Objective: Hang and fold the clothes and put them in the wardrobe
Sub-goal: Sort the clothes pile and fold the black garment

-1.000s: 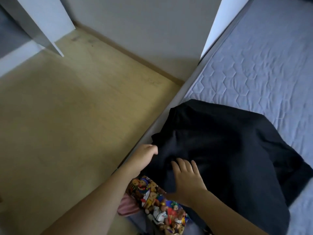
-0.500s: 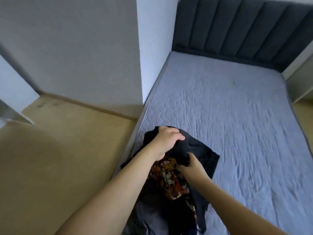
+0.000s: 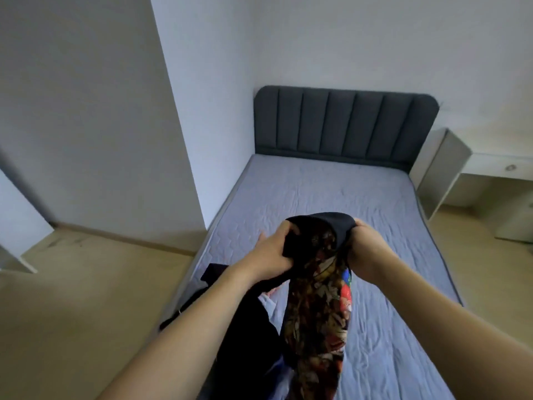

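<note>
1. Black cloth fills both fists: the left hand [image 3: 272,249] has its fingers curled tight round one side of the dark garment [image 3: 326,226], thumb towards the camera.
2. Right hand [image 3: 364,246] grips the other side of the same garment, fingers wrapped over the top edge; the hands sit near each other with a short bridge of fabric stretched between them.
3. Hanging straight down from between the hands is a printed piece of clothing [image 3: 317,321], busy with brown, red and blue patterns; I cannot tell whether it is a lining of the black one or a separate item.
4. Below the left forearm, more dark clothing [image 3: 245,327] lies heaped at the near edge of the bed, apart from the fists.
5. Beyond the hands stretches the grey-blue mattress [image 3: 331,192], ending in a dark padded headboard [image 3: 343,125]; a white desk [image 3: 490,166] stands off past the right hand.
6. Compared with half a second ago, the hands have risen well clear of the mattress and spread sideways; back then they were close together, low over the pile, and the printed fabric was bunched up rather than dangling.
</note>
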`<state>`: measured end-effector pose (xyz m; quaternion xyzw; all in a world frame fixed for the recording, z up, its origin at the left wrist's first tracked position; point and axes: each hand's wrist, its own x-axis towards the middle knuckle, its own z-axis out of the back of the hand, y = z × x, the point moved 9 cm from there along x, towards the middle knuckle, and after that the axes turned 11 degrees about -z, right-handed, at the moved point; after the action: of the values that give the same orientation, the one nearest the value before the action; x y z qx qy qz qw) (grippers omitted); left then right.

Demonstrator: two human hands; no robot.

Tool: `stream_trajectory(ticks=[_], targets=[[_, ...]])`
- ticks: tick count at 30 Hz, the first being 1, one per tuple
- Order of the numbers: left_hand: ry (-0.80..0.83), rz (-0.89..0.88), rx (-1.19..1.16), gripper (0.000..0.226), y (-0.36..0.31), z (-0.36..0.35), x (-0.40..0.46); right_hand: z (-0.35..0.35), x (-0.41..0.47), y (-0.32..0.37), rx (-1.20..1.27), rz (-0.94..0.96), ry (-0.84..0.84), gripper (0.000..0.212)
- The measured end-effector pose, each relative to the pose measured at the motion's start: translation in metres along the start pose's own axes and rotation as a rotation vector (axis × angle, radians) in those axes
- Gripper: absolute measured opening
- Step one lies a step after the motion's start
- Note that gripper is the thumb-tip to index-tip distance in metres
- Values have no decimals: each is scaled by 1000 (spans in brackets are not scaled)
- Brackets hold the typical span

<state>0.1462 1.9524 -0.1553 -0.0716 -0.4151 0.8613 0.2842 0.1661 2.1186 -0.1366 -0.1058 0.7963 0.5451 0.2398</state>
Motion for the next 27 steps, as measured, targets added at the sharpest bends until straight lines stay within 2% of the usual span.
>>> stream_trajectory(ticks=[3,6,8,9,11,12,14,17,19,21,25,27], targets=[[-205,-40,-134,41,-11,-18,8,14,-15,27,-40,27,89,36],[-328,74,-379,36,-14,-26,27,51,-27,49,-2,27,98,32],[-377,113,-358,21,-26,-25,40,80,-35,65,-83,32,143,39],[-372,89,-278,11,-39,-24,49,95,-42,71,-230,52,145,50],[-329,22,-159,8,-77,-29,68,130,-52,82,-618,153,39,70],[-310,-3,-122,12,-98,-34,76,149,-57,88,-794,223,-65,67],[-259,-21,-78,18,-136,-50,90,183,-65,104,-1057,368,-250,45],[-171,-3,-149,11,-182,-95,101,216,-78,131,-1273,563,-408,21],[-150,-24,-189,9,-214,-126,103,227,-86,144,-1317,651,-417,19],[-96,-37,-157,10,-235,-152,102,239,-87,152,-1260,634,-371,15],[18,87,214,31,-233,-182,76,271,-84,147,-993,479,-344,6],[28,153,295,31,-221,-192,58,275,-85,138,-870,421,-303,8]])
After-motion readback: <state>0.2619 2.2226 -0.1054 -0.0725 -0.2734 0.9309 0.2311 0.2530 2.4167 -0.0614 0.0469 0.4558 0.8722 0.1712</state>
